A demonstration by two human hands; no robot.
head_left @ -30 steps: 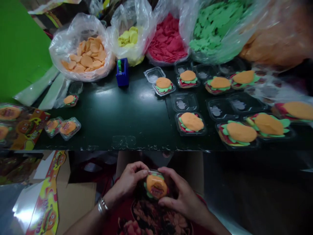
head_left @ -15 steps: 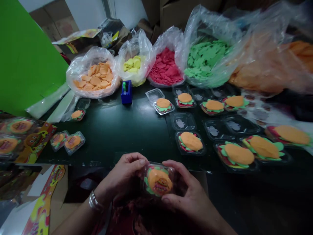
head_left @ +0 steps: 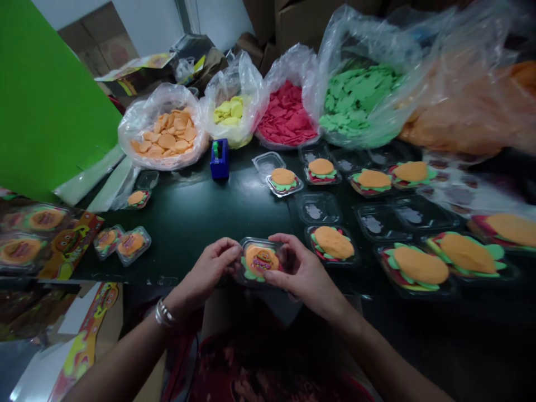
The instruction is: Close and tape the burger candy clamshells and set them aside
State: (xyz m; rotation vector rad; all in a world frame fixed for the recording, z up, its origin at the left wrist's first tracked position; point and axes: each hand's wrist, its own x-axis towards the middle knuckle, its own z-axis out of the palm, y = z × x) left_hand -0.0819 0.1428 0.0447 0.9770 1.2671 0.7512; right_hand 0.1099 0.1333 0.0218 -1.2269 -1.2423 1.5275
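1. The person's left hand closes thumb and bent fingers on the left side of a clear burger box, while the right hand grasps its right side, thumb over the lid; the box is at the middle of the table's near edge
2. A loose pinch on that slick plastic could let the box slip past the edge, and a hard thumb could dent the lid or crease the printed sticker on top
3. At the table's near left corner is a printed display tray, with two closed burger boxes just beside it; a sweep of the left forearm could nudge these
4. Near the right hand, by the near edge, sits an open burger box; a knuckle swung rightward could knock its uncovered, stacked layers askew
5. Farther back, towards the table's far edge, stands a blue tape dispenser, apart from both hands
6. Along the far edge lean plastic bags of orange, yellow, red and green pieces; their soft walls could slump, if bumped, and spill pieces over the open boxes
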